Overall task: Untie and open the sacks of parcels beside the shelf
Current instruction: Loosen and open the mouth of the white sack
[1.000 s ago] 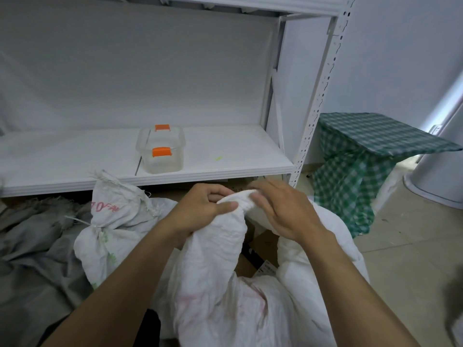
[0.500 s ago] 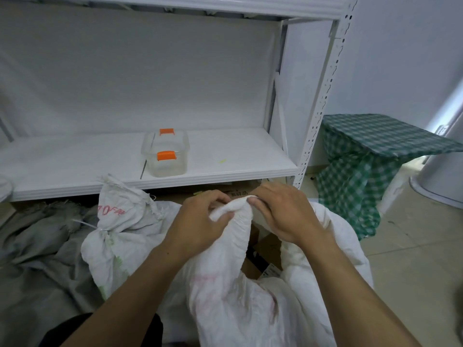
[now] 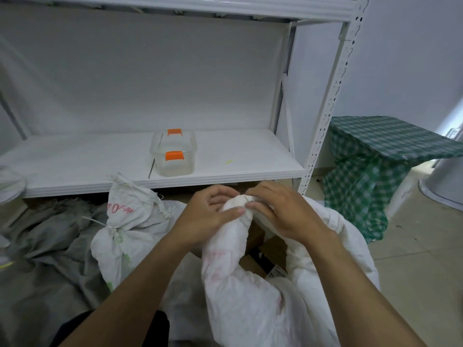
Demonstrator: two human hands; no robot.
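A white woven sack (image 3: 250,296) stands on the floor right in front of me, its mouth gaping. Brown cardboard parcels (image 3: 265,256) show inside. My left hand (image 3: 208,219) grips the bunched rim of this sack from the left, thumb pressed on the cloth. My right hand (image 3: 280,211) pinches the same bunched rim from the right. To the left stands a second white sack (image 3: 125,221) with red print, its neck tied shut with a white cord (image 3: 111,230). Both sacks stand below the white shelf (image 3: 225,176).
A clear plastic box (image 3: 174,155) with orange clips sits on the shelf board. Grey sacking (image 3: 45,259) lies crumpled on the floor at the left. A green checked cloth (image 3: 375,169) covers a low table at the right, on a tiled floor (image 3: 421,271).
Both hands have moved closer together on the sack's rim, bunching it tighter. The view has tipped slightly, so the shelf sits lower.
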